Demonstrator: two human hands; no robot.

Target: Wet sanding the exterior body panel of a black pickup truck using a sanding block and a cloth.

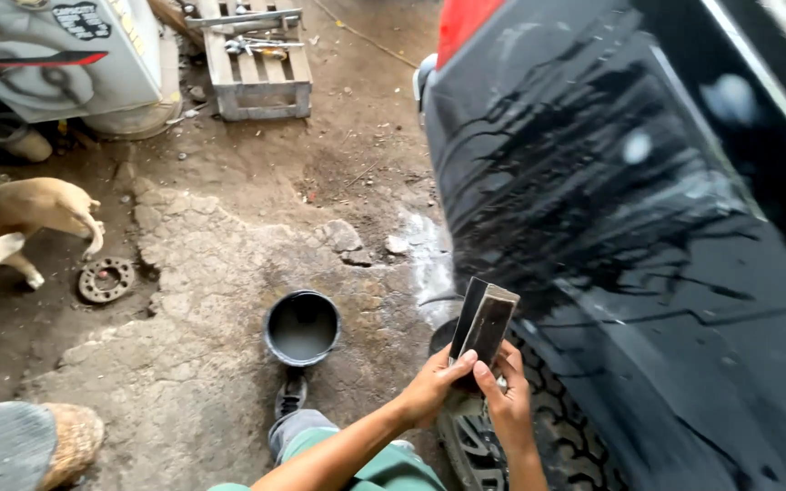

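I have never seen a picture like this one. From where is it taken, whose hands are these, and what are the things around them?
The picture comes from a camera worn on a person's head, looking down, so the two hands belong to that person. The left hand and the right hand together hold a dark sanding block with a dark sheet around it. To the right stands a wet black car panel, above a tyre. On the cracked dirt floor stands a bucket of grey water. Further away are a metal ring, a dog and a wooden pallet with tools on it.
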